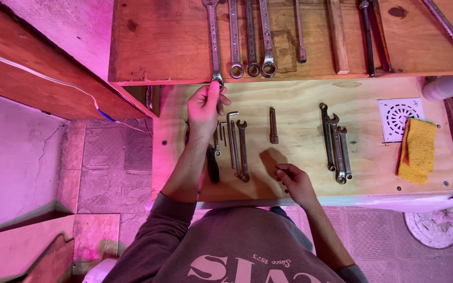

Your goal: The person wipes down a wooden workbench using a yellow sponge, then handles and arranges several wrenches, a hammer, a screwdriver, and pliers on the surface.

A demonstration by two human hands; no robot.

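Head view looks straight down on a plywood bench (300, 173) with tools laid out in rows. At the left, the left hand (204, 107) reaches up to the lower end of a long combination wrench (214, 42) that lies on the raised wooden shelf (158, 47); thumb and fingers pinch its ring end right at the shelf's front edge, so the grip is narrow and closed on the wrench. Just right of that wrist lie hex keys (230, 136) and a small open-end wrench (243, 149). Further right a short socket extension (273, 126) lies alone. Below it, near the bench's front edge, the right hand (293, 181) rests with fingers curled around a small dark object; I cannot tell what it is. Well to the right sit three wrenches (336, 149), a white drain grate (398, 116) and a yellow cloth (418, 149).
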